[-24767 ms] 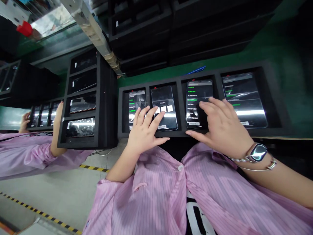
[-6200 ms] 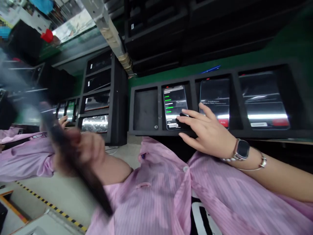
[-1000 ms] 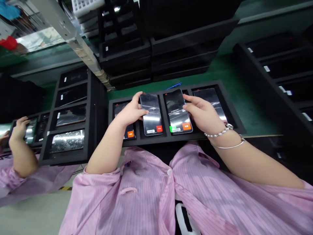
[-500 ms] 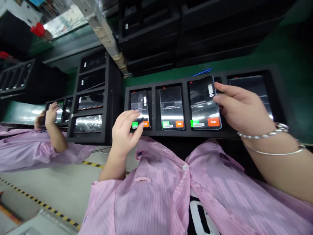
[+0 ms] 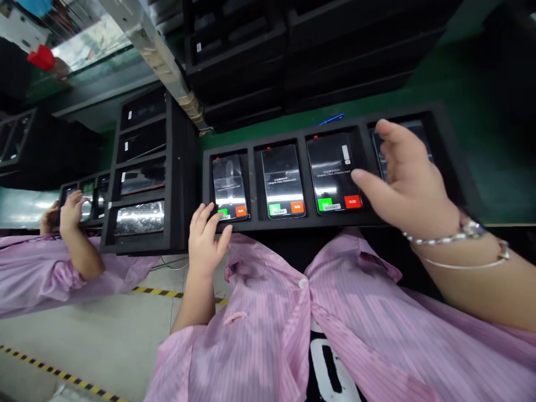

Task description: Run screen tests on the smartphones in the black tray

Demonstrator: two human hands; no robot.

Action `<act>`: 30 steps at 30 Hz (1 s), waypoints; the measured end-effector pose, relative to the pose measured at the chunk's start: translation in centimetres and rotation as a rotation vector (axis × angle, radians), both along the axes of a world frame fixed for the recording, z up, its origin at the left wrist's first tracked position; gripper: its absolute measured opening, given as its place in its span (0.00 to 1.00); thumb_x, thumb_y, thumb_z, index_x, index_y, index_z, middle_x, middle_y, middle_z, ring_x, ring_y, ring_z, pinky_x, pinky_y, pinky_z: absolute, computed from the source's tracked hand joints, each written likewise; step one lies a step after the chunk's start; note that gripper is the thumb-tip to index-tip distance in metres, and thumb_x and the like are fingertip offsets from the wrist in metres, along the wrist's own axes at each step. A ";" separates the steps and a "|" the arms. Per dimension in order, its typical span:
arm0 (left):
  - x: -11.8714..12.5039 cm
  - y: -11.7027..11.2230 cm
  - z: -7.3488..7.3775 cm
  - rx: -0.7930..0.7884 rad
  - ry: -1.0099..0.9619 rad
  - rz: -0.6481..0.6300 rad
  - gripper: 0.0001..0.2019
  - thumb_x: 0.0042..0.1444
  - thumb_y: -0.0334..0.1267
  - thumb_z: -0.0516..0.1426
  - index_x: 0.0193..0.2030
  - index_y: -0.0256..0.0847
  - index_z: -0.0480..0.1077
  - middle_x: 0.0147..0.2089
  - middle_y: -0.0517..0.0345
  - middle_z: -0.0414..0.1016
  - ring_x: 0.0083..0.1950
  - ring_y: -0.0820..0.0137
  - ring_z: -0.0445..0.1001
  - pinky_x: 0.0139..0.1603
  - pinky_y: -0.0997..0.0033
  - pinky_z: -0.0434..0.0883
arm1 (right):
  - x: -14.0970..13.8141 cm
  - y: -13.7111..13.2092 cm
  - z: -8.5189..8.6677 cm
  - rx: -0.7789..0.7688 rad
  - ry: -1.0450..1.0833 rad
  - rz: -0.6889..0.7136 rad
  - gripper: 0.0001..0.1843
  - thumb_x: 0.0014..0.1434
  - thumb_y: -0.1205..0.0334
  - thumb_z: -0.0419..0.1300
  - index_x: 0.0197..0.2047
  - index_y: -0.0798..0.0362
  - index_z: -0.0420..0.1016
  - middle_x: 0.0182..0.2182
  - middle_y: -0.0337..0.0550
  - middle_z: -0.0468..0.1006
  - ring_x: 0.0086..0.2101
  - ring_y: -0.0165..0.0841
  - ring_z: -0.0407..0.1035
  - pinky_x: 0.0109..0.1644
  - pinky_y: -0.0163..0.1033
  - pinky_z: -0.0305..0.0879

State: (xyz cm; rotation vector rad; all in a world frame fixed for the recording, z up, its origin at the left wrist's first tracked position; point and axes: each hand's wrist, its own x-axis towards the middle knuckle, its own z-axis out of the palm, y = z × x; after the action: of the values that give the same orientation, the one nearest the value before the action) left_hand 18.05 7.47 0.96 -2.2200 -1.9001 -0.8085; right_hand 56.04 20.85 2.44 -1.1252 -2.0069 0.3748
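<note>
Several phones lie in the slots of a black foam tray, their screens lit with text and green and red buttons. My left hand rests open at the tray's front edge, its fingertips at the lower corner of the leftmost phone. My right hand hovers open over the rightmost phone, which it mostly hides. Its thumb is close to the right edge of the third phone. The second phone lies between them, untouched. Neither hand holds anything.
Stacked black foam trays stand beyond a green mat, with a blue pen behind the tray. A foam rack of phones stands left. Further left, a co-worker's hands work at another tray.
My right hand has let go of the third phone, which now lies flat in its slot, and moved right over the last phone. My left hand has moved down to the tray's front edge.
</note>
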 end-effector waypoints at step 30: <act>7.1 1.7 4.6 -0.265 0.105 -0.090 0.31 0.64 0.61 0.61 0.69 0.50 0.69 0.78 0.40 0.57 0.78 0.40 0.55 0.77 0.28 0.48 | 3.9 -5.7 1.5 0.122 -0.219 0.011 0.12 0.73 0.55 0.59 0.53 0.54 0.74 0.54 0.60 0.76 0.57 0.60 0.72 0.67 0.75 0.59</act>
State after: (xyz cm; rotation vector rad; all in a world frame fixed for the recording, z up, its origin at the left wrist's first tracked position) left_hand 25.17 9.21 5.61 -2.4603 -1.9695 -0.4612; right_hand 59.92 15.17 3.90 -1.1189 -2.1949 0.1364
